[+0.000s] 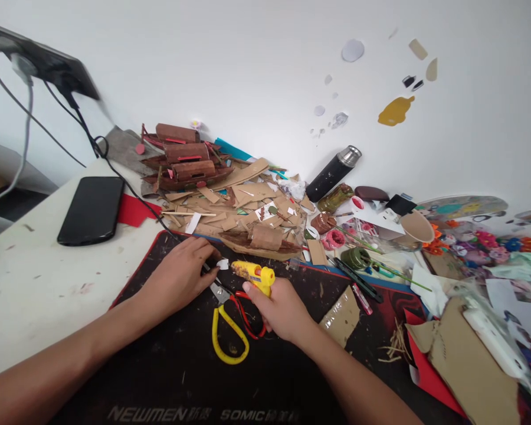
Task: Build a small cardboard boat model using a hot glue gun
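Head view: left hand, fingertips pinched together on a small white piece. Right hand has its fingers wrapped round a yellow glue gun, nozzle aimed at the piece, just beside the left fingertips. Scissors with red and yellow handles lie on the dark mat, nearer the wearer than the left fingertips. Brown model boat just beyond the fingers of both hands.
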Tool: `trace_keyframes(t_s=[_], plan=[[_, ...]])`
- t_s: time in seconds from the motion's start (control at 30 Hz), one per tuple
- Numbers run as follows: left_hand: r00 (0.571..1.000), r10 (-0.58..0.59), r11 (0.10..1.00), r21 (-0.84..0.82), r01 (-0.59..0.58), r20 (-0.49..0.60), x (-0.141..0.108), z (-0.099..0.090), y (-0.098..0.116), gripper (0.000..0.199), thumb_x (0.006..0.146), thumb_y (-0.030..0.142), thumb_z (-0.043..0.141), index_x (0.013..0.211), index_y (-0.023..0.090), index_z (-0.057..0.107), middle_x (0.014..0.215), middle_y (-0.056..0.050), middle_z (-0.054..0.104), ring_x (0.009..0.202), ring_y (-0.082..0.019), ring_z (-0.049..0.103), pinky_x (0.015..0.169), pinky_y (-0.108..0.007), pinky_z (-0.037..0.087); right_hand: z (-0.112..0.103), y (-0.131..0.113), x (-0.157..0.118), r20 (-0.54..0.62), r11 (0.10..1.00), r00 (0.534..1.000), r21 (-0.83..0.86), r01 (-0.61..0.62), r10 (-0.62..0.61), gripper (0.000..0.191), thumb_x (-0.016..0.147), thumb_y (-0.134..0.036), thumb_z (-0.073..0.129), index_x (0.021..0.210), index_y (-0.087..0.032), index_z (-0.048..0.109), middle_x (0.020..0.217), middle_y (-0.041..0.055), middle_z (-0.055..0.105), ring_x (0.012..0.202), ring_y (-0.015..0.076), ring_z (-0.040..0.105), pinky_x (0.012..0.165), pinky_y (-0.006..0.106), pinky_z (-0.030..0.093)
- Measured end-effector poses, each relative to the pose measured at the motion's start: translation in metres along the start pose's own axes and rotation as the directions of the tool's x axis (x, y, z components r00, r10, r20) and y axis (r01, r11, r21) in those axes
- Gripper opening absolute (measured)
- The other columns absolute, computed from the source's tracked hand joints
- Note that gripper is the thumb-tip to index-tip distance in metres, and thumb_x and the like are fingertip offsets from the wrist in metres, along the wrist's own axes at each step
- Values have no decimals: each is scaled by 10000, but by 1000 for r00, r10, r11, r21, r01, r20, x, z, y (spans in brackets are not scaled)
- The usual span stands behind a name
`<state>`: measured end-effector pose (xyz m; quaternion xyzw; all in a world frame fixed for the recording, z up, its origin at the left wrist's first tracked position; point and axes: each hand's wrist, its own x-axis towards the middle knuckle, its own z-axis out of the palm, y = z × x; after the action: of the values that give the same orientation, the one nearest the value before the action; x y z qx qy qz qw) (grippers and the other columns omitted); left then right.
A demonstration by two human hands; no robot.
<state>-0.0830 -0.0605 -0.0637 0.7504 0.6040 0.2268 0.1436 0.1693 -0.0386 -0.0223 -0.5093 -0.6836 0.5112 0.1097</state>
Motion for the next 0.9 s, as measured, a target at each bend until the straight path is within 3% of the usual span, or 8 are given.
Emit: trace_keyframes(t_s=[0.27,0.9], plan=[[1000,5,1000,18,-5,-8,0,-1,2,154,961,303,570,955,200,684,1035,-119,733,1017,-330,684,939,-473,551,-1,-7,-5,37,991,996,-107,-79,83,429,1034,-510,593,752,-195,667,500,-20,534,551,158,567,544,243,397],[999,27,999,32,-28,23,2,-2,0,176,957,299,589,962,200,734,1038,-117,744,1028,-329,698,957,-466,556,5,-17,-1,55,990,998,-141,3,5,366,1018,-432,601,744,-199,668,581,10,613,599,165,583,549,242,410]])
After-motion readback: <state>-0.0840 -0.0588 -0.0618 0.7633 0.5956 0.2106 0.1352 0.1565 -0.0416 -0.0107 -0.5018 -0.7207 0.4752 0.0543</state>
